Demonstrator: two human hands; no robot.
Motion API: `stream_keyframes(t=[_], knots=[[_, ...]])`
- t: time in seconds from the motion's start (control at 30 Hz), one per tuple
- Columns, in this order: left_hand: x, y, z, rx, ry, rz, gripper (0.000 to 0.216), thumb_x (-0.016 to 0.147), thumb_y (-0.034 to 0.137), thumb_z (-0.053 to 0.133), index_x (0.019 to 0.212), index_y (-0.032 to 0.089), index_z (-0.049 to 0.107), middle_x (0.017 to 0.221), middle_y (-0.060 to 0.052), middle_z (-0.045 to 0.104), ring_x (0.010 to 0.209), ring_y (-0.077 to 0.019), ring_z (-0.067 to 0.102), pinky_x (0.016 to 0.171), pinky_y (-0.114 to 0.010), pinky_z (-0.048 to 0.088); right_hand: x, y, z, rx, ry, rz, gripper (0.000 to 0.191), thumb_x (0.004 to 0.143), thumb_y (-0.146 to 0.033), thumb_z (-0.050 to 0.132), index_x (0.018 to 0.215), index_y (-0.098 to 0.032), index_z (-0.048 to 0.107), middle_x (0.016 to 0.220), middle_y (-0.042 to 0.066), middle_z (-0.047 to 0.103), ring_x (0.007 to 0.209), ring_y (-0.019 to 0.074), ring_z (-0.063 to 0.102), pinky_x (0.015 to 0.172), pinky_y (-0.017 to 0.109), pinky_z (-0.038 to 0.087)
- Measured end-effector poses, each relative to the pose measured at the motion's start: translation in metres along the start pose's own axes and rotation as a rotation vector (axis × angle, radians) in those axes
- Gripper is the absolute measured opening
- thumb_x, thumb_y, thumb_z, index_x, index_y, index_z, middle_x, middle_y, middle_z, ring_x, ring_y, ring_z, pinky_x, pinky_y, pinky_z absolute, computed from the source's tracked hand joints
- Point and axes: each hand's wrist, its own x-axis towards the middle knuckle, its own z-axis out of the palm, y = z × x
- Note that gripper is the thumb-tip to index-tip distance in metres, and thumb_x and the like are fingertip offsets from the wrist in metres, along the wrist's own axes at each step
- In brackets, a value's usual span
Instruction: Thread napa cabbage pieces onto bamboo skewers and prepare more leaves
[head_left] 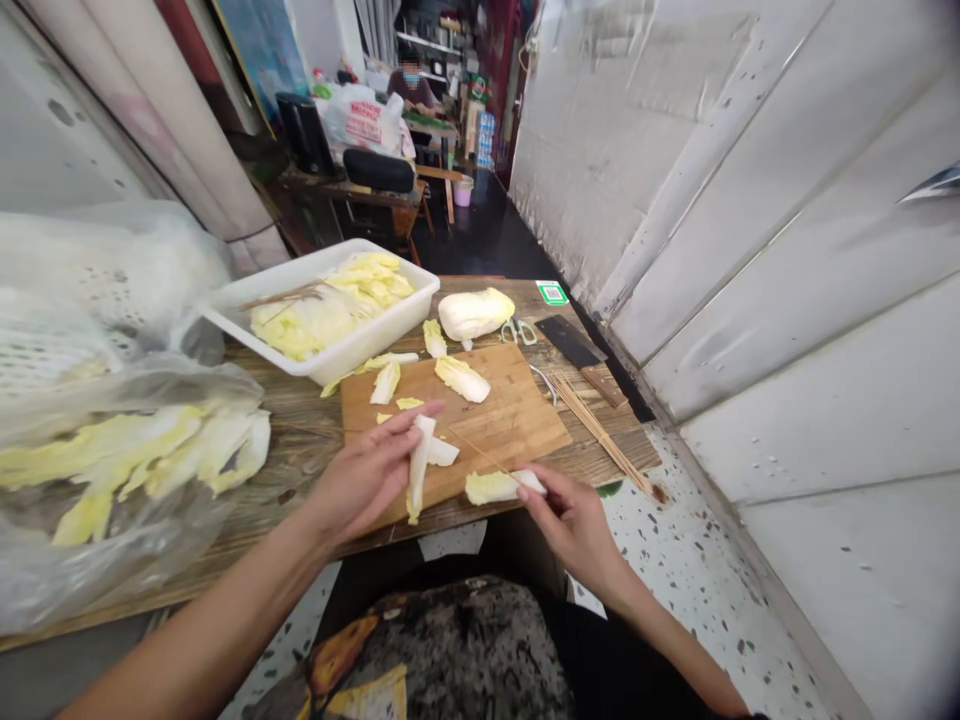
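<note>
My left hand pinches a narrow napa cabbage leaf upright above the cutting board. In my right hand is a thin bamboo skewer, which slants up leftward toward that leaf. Another cabbage leaf lies at my right fingertips by the board's near edge; whether the skewer pierces it I cannot tell. Behind the left leaf rests a white piece of cabbage. Farther back on the board sits a broader cabbage leaf, with smaller pieces to its left.
A white tub of cabbage leaves stands back left, beside a plastic bag with more leaves. Behind the board are a cabbage head and scissors. A cleaver and bundled skewers lie right. A person sits far back.
</note>
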Motion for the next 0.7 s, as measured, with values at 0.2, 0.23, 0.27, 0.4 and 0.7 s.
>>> stream_keyframes(t=[0.2,0.23,0.27,0.4,0.7], knots=[[-0.028,-0.005,-0.002,0.727,0.046,0.247,0.031,0.068,0.051,0.074,0.083,0.024,0.073,0.086,-0.004,0.072,0.08,-0.0224,0.063,0.073,-0.029,0.052,0.002,-0.007,-0.007,-0.073,-0.022,-0.024,0.023,0.094,-0.031,0.053,0.1,-0.017,0.07,0.082,0.004,0.07,0.069,0.015,0.061,0.063,0.024,0.045],[-0.03,-0.004,-0.002,0.739,0.073,0.264,0.032,0.066,0.053,0.074,0.082,0.024,0.072,0.083,-0.003,0.072,0.077,-0.0224,0.063,0.07,-0.03,0.052,0.002,-0.008,-0.008,-0.092,-0.037,-0.025,0.023,0.094,-0.032,0.052,0.097,-0.017,0.07,0.079,0.003,0.068,0.066,0.0144,0.059,0.061,0.024,0.044],[-0.031,-0.002,-0.001,0.731,0.095,0.275,0.034,0.066,0.054,0.074,0.082,0.025,0.071,0.081,-0.003,0.072,0.075,-0.0224,0.063,0.069,-0.03,0.053,0.002,-0.009,-0.01,-0.111,-0.051,-0.027,0.024,0.095,-0.032,0.051,0.093,-0.017,0.069,0.076,0.003,0.066,0.064,0.0139,0.056,0.06,0.024,0.042],[-0.031,-0.003,-0.002,0.681,0.112,0.27,0.035,0.069,0.054,0.072,0.086,0.024,0.067,0.085,-0.004,0.073,0.081,-0.0223,0.065,0.074,-0.03,0.053,-0.001,-0.013,-0.017,-0.196,-0.102,-0.053,0.028,0.096,-0.034,0.05,0.085,-0.017,0.069,0.068,0.002,0.062,0.059,0.0129,0.052,0.057,0.024,0.039],[-0.024,-0.017,-0.021,0.524,0.09,0.164,0.04,0.069,0.052,0.075,0.096,0.022,0.069,0.094,-0.003,0.072,0.086,-0.0192,0.063,0.08,-0.029,0.05,-0.001,-0.019,-0.033,-0.323,-0.269,-0.146,0.032,0.098,-0.031,0.044,0.072,-0.018,0.058,0.065,0.001,0.055,0.059,0.0128,0.049,0.059,0.024,0.037]])
